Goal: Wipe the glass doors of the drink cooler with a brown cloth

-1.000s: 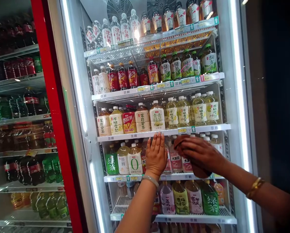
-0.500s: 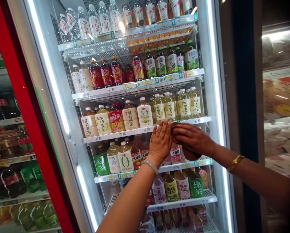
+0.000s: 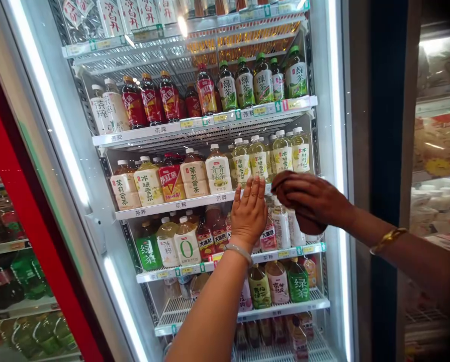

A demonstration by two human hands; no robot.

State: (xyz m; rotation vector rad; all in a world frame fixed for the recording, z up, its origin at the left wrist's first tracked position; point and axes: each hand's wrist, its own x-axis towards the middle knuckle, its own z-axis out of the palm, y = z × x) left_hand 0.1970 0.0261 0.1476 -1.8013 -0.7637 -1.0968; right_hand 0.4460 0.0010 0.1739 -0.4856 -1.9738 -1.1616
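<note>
My left hand [image 3: 249, 213] lies flat against the glass door of a drinks fridge, fingers stretched out and pointing up, a pale bangle [image 3: 240, 253] round its wrist. To its right, my right hand [image 3: 321, 198] grips a brown cloth [image 3: 312, 225] held at the glass. Part of the cloth hangs below the palm and part sticks out past the fingertips. Behind the glass, pear drink bottles [image 3: 261, 160] stand just above the hands. My left hand and forearm hide some of the bottles on the lower shelves.
Shelves of bottled tea [image 3: 170, 100] fill the lit fridge. A bright light strip [image 3: 340, 151] runs down each side of the door. Left of it, past a red frame [image 3: 24, 241], stands another drinks cabinet. At the right, packaged goods [image 3: 441, 146] sit on shelves beyond a dark post [image 3: 386, 100].
My right hand has moved right with the cloth, away from my left hand, so a gap now shows between them. My left hand stays on the glass. The view has shifted and tilted slightly.
</note>
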